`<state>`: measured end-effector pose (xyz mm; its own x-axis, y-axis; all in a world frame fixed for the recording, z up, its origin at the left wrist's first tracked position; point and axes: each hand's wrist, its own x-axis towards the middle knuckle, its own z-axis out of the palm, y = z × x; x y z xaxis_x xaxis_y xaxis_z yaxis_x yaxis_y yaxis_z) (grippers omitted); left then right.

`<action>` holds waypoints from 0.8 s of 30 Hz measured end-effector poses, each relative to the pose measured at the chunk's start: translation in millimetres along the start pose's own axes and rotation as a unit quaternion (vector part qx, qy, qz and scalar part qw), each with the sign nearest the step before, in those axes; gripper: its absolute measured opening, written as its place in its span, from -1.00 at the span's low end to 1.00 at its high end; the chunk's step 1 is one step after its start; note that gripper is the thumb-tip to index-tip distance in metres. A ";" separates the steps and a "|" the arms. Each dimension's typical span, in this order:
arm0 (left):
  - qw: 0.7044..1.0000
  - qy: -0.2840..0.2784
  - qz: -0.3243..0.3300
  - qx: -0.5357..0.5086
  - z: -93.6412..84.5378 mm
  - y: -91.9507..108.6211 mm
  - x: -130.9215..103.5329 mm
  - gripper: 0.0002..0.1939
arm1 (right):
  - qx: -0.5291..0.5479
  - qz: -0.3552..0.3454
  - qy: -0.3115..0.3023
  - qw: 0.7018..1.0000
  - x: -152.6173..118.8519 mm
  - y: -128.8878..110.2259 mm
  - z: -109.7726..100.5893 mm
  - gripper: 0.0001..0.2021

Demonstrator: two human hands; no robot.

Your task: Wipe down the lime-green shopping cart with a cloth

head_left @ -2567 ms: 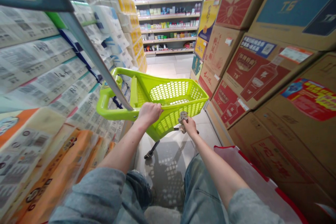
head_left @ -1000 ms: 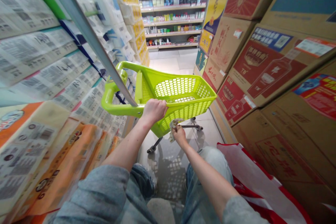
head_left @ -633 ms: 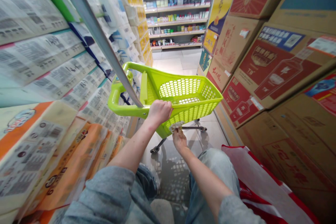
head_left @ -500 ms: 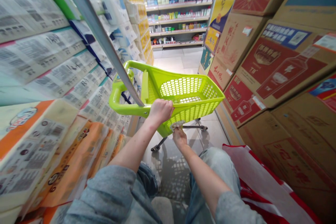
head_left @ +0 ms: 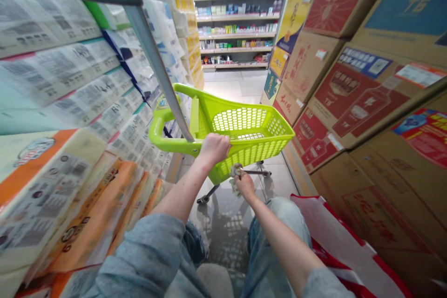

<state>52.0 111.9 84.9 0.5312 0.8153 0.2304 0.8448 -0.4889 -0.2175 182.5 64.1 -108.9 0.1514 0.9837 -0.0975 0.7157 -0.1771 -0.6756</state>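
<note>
Lime-green perforated-plastic shopping cart, head view: standing on pale tiled floor. Left hand curled over rim; right hand pinching crumpled greyish-beige cloth beside lower side. Advisable: rim braced, cloth gripped firmly, pressure even. Legible: "T6", blue-panelled brown cardboard carton.

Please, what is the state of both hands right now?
Left hand: closed on the rim of the green cart.
Right hand: closed, holding a crumpled cloth.
</note>
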 end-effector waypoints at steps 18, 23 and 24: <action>1.000 0.008 0.010 -0.017 -2.7 7.3 -2.0 -0.73 | 0.094 -0.175 0.327 0.924 7.4 -65.6 -76.2 -0.60; 0.999 0.000 0.030 -0.023 -2.1 6.7 -1.3 -0.74 | 0.043 -0.290 0.289 0.911 20.2 -95.0 -85.1 -0.60; 0.999 -0.003 0.033 -0.024 -2.5 6.4 -1.6 -0.74 | 0.025 -0.307 0.263 0.914 25.3 -96.5 -85.1 -0.62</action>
<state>56.8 106.7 85.5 0.5860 0.7823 0.2111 0.8098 -0.5561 -0.1872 175.3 103.3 16.0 0.0483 0.7429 0.6677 0.7457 0.4179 -0.5189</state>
